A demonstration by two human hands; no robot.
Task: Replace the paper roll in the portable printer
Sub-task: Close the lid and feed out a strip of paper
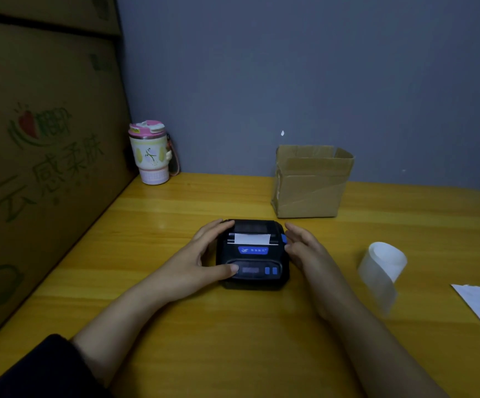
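Printer (252, 254) gripped by the left hand (204, 255) to steady it; right hand (304, 248), fingers loose, waits beside the blue latch (284, 238).

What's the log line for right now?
printer: lid down, paper strip showing | left hand: grips printer | right hand: flat beside blue latch | loose paper curl: lies apart
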